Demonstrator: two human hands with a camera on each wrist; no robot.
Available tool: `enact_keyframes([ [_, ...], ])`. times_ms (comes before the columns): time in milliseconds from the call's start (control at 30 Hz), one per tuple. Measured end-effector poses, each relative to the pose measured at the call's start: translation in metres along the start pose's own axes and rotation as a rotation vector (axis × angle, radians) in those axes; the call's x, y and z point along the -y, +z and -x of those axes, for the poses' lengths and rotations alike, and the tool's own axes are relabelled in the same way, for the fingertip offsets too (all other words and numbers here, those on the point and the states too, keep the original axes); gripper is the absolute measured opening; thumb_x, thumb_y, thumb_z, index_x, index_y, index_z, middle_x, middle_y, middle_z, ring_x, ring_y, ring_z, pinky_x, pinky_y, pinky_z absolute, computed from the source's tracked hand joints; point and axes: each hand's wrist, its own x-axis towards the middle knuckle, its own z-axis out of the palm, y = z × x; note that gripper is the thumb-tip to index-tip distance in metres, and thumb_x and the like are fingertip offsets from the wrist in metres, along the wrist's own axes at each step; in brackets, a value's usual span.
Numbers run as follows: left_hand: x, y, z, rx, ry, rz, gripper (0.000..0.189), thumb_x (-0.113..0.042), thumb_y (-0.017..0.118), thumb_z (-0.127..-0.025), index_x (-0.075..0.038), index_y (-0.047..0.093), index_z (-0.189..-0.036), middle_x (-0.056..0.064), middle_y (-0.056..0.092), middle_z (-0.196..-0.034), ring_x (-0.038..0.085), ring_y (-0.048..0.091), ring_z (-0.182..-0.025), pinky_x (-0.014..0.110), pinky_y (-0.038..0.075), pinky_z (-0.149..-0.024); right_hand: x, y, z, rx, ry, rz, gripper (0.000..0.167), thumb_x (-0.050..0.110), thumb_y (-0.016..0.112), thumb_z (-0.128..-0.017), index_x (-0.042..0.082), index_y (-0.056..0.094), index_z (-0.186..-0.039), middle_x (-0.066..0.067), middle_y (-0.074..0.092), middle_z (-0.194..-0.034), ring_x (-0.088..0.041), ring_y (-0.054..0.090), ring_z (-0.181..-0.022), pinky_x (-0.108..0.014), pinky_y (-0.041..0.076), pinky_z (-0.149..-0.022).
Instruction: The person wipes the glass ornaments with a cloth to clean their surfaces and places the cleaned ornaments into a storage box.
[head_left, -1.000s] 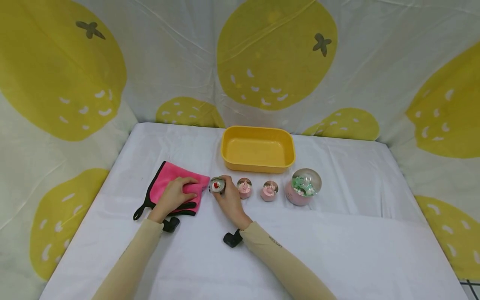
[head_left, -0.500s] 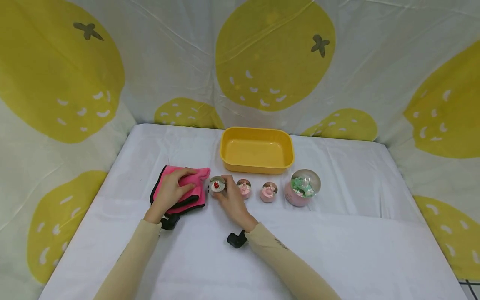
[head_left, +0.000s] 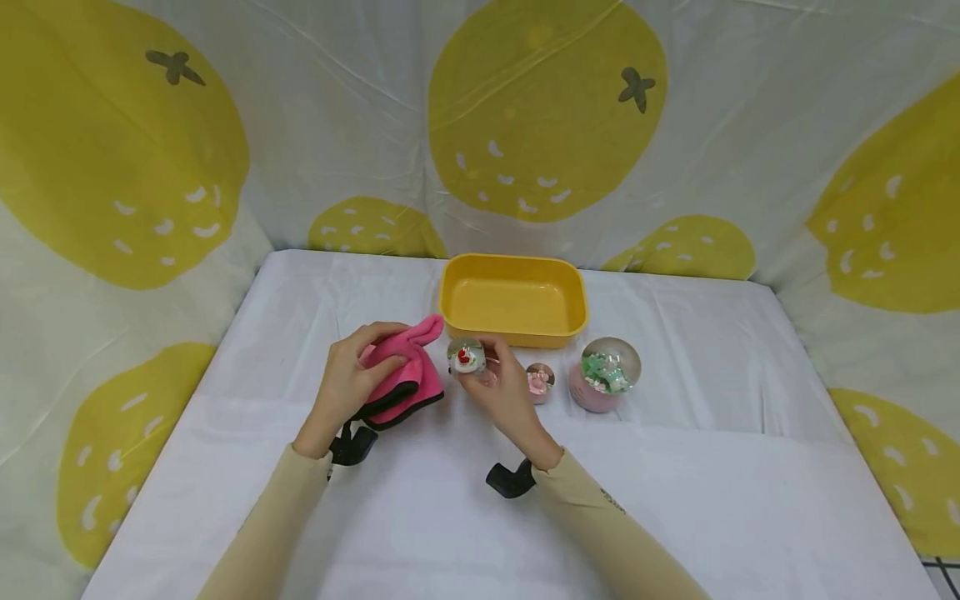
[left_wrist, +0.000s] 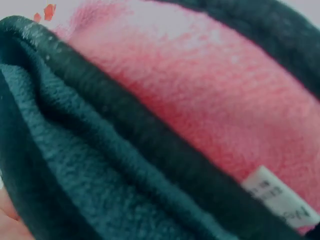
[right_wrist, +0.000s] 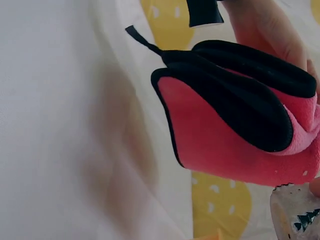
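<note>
Bunched in my left hand [head_left: 352,375] is a pink cloth [head_left: 411,379] with black edging, pinched between thumb and fingers. The left wrist view is filled by the cloth's pink face [left_wrist: 225,85], its dark binding and a white label [left_wrist: 280,197]. My right hand [head_left: 510,396] grips a small snow globe [head_left: 466,356] with a red and white figure inside, just right of the cloth. In the right wrist view the globe's clear base [right_wrist: 297,215] shows below the cloth [right_wrist: 225,135]. Behind the right hand, one small pink snow globe [head_left: 491,372] is mostly hidden.
A yellow tray [head_left: 513,340] stands behind the hands. Right of the right hand are a small pink snow globe [head_left: 539,383] and a large one [head_left: 604,375] on a pink base. A white cloth covers the table [head_left: 712,500], with a lemon-print curtain [head_left: 352,125] behind.
My left hand gathers the cloth up off the table and moves right. The right hand lifts the red and white snow globe and shifts right, now in front of the nearest pink globe.
</note>
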Motion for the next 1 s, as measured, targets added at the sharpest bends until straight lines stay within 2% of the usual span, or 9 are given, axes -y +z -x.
enact_keyframes([
  [167, -0.016, 0.005, -0.001, -0.031, 0.064, 0.052, 0.039, 0.002, 0.077, -0.078, -0.005, 0.066, -0.115, 0.009, 0.067, -0.104, 0.02, 0.058, -0.092, 0.025, 0.047, -0.083, 0.012, -0.021, 0.001, 0.004, -0.026, -0.029, 0.046, -0.003, 0.07, -0.082, -0.003, 0.049, -0.123, -0.018, 0.053, -0.122, -0.03, 0.052, -0.11, -0.043, 0.043, -0.099],
  [333, -0.03, 0.008, -0.002, -0.033, 0.085, 0.082, 0.04, 0.003, 0.076, -0.078, -0.005, 0.065, -0.115, 0.006, 0.067, -0.106, 0.016, 0.057, -0.093, 0.024, 0.047, -0.085, 0.024, -0.04, 0.003, 0.021, -0.075, -0.045, 0.048, -0.008, 0.069, -0.081, -0.003, 0.049, -0.124, -0.016, 0.052, -0.124, -0.028, 0.055, -0.105, -0.032, 0.05, -0.089],
  [600, -0.047, 0.015, -0.005, -0.056, 0.147, 0.181, 0.039, 0.008, 0.073, -0.079, -0.003, 0.064, -0.115, 0.008, 0.067, -0.107, 0.018, 0.058, -0.094, 0.025, 0.048, -0.085, 0.032, -0.053, 0.008, 0.011, -0.138, -0.028, 0.046, -0.005, 0.072, -0.081, -0.004, 0.052, -0.123, -0.015, 0.054, -0.124, -0.023, 0.055, -0.106, -0.028, 0.05, -0.088],
  [733, -0.055, 0.02, -0.006, -0.038, 0.159, 0.249, 0.04, 0.009, 0.072, -0.079, -0.001, 0.063, -0.117, 0.01, 0.066, -0.11, 0.019, 0.058, -0.098, 0.028, 0.048, -0.088, 0.034, -0.055, 0.009, 0.003, -0.171, -0.043, 0.049, -0.007, 0.073, -0.079, -0.004, 0.051, -0.123, -0.015, 0.056, -0.123, -0.023, 0.054, -0.106, -0.026, 0.05, -0.088],
  [867, -0.062, 0.023, -0.007, -0.012, 0.166, 0.311, 0.039, 0.006, 0.071, -0.081, 0.001, 0.061, -0.119, 0.012, 0.064, -0.114, 0.022, 0.058, -0.103, 0.033, 0.047, -0.094, 0.037, -0.057, 0.01, -0.012, -0.248, -0.041, 0.052, -0.013, 0.074, -0.075, -0.006, 0.051, -0.121, -0.017, 0.057, -0.121, -0.023, 0.055, -0.104, -0.026, 0.051, -0.086],
  [1000, -0.066, 0.027, -0.009, 0.027, 0.159, 0.341, 0.04, 0.004, 0.069, -0.084, -0.001, 0.059, -0.122, 0.01, 0.062, -0.119, 0.023, 0.058, -0.109, 0.036, 0.047, -0.095, 0.04, -0.059, 0.01, -0.017, -0.324, -0.006, 0.054, -0.015, 0.076, -0.072, -0.006, 0.052, -0.119, -0.017, 0.058, -0.12, -0.023, 0.058, -0.101, -0.025, 0.052, -0.085],
])
